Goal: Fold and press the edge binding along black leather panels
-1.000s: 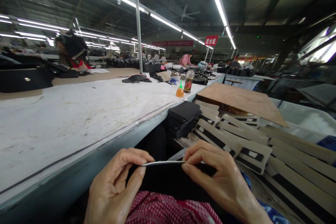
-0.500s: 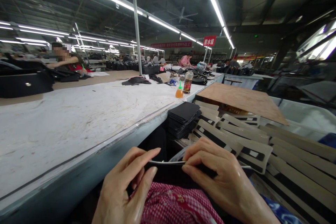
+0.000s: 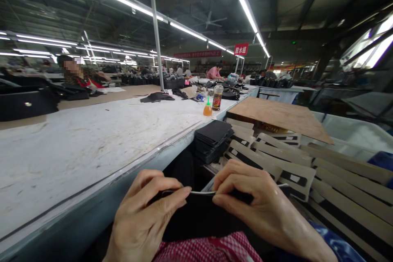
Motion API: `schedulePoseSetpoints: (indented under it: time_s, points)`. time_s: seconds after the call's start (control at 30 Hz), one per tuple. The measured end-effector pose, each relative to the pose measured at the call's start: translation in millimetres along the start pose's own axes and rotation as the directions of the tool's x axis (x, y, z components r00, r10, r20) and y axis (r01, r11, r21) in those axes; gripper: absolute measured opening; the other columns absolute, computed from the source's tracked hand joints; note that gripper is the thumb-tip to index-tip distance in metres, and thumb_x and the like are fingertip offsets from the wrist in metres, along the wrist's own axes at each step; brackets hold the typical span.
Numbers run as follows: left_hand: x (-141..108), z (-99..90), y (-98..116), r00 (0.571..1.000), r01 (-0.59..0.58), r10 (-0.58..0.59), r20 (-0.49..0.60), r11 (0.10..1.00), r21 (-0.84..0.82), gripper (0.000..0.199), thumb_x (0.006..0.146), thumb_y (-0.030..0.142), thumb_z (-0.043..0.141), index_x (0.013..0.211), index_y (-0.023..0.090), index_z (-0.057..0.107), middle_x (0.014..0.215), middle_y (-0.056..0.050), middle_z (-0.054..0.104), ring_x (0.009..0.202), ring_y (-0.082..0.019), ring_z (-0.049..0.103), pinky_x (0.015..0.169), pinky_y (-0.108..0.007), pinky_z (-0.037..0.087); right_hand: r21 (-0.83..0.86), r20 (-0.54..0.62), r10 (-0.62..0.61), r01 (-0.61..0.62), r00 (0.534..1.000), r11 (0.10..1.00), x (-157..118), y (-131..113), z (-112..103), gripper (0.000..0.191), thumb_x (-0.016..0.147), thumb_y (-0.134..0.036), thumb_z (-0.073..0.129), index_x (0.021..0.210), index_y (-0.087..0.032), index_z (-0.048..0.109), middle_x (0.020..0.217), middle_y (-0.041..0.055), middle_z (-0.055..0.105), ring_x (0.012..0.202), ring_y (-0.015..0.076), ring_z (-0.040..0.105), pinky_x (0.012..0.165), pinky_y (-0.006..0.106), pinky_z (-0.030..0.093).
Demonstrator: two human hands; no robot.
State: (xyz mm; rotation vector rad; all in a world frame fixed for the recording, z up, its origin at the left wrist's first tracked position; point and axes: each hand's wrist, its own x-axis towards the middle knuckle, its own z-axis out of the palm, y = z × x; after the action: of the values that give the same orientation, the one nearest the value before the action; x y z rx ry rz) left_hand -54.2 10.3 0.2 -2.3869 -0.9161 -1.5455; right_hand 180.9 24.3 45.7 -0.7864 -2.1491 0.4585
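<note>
A black flat panel (image 3: 201, 215) with a thin pale edge is held up above my lap, its rim facing away from me. My left hand (image 3: 147, 208) pinches the rim between thumb and fingers on the left. On the right, my right hand (image 3: 248, 200) grips the same rim with thumb and bent fingertips. The panel's lower part drops toward the red checked cloth (image 3: 208, 249) over my lap. Whether the panel is leather or fabric I cannot tell.
A long white-topped table (image 3: 92, 147) runs along the left. On it stand an orange glue bottle (image 3: 208, 109) and a bottle with a dark label (image 3: 217, 98). Stacked black pieces (image 3: 213, 135), beige strips (image 3: 285, 168) and a brown board (image 3: 276, 116) lie right. A co-worker (image 3: 73, 71) sits far left.
My left thumb and fingers have closed onto the panel's rim, where they were apart before. The right hand keeps its hold. More of the panel's black face shows, and the view has shifted slightly.
</note>
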Motion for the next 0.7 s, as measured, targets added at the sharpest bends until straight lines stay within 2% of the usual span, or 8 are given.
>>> schedulePoseSetpoints:
  time_s: [0.07,0.17,0.27,0.33,0.4,0.5,0.6,0.7]
  points:
    - [1,1.1,-1,0.997,-0.058,0.053,0.056,0.993,0.103,0.027,0.091,0.005,0.069,0.114,0.021,0.072,0.095,-0.002,0.072,0.093,-0.016,0.059,0.079,-0.024,0.056,-0.026,-0.006,-0.021,0.02,1.0,0.999,2,0,2,0.022,0.092,-0.012,0.071,0.072,-0.018,0.068,0.084,0.0017,0.074,0.076,0.0145,0.068,0.07,0.027,0.053]
    - [1,7.8,1,0.987,-0.083,0.056,0.153,0.981,0.175,0.029,0.094,0.009,0.066,0.121,0.018,0.066,0.091,-0.003,0.071,0.086,-0.016,0.062,0.078,-0.027,0.055,-0.06,0.008,-0.043,0.044,0.999,0.997,4,1,5,0.022,0.094,-0.013,0.069,0.073,-0.019,0.067,0.085,0.0017,0.074,0.078,0.0151,0.068,0.074,0.028,0.054]
    - [0,20.6,5,0.98,0.043,-0.065,0.188,0.992,0.121,0.012,0.1,0.014,0.056,0.103,0.019,0.066,0.078,0.0,0.066,0.068,-0.014,0.064,0.064,-0.023,0.053,-0.096,0.044,-0.062,0.066,0.997,0.993,8,8,9,0.02,0.093,-0.011,0.071,0.075,-0.019,0.068,0.089,0.0016,0.074,0.082,0.0154,0.069,0.077,0.027,0.054]
    - [-4,31.1,4,0.961,0.176,-0.192,0.198,0.98,0.096,0.02,0.102,0.016,0.051,0.086,0.021,0.061,0.071,0.002,0.062,0.059,-0.012,0.064,0.056,-0.021,0.049,-0.214,0.034,-0.087,0.093,0.996,0.972,9,15,16,0.018,0.091,-0.01,0.073,0.076,-0.019,0.07,0.093,0.0039,0.073,0.086,0.0181,0.067,0.076,0.03,0.054]
    - [-10,41.6,1,0.94,0.269,-0.288,0.182,0.955,0.123,0.025,0.102,0.016,0.048,0.079,0.022,0.054,0.066,0.004,0.058,0.053,-0.01,0.062,0.052,-0.021,0.045,-0.398,0.004,-0.109,0.102,0.994,0.912,10,24,25,0.017,0.091,-0.011,0.072,0.076,-0.019,0.07,0.092,0.0062,0.07,0.083,0.0215,0.066,0.073,0.034,0.053]
    - [-20,54.4,-7,0.942,0.289,-0.315,0.118,0.938,0.193,0.026,0.102,0.014,0.044,0.078,0.023,0.05,0.065,0.005,0.057,0.052,-0.011,0.062,0.052,-0.023,0.043,-0.549,0.027,-0.072,0.075,0.997,0.833,9,38,41,0.018,0.095,-0.014,0.065,0.078,-0.019,0.07,0.081,0.0058,0.069,0.071,0.0211,0.066,0.065,0.033,0.052]
    - [-28,61.8,-14,0.943,0.289,-0.321,0.087,0.92,0.266,0.024,0.1,0.012,0.046,0.08,0.024,0.05,0.066,0.004,0.06,0.054,-0.012,0.064,0.053,-0.024,0.042,-0.427,0.1,0.051,-0.003,0.994,0.904,8,47,46,0.016,0.097,-0.012,0.058,0.09,-0.019,0.071,0.085,0.0058,0.077,0.07,0.02,0.075,0.064,0.029,0.057]
    - [-34,64.9,-18,0.937,0.311,-0.347,0.048,0.888,0.339,0.024,0.097,0.009,0.046,0.078,0.024,0.05,0.065,0.004,0.061,0.053,-0.013,0.065,0.052,-0.025,0.04,-0.13,0.126,0.142,-0.126,0.982,0.983,5,51,39,0.018,0.095,-0.013,0.058,0.105,-0.024,0.069,0.098,0.0041,0.084,0.086,0.0215,0.081,0.075,0.028,0.062]
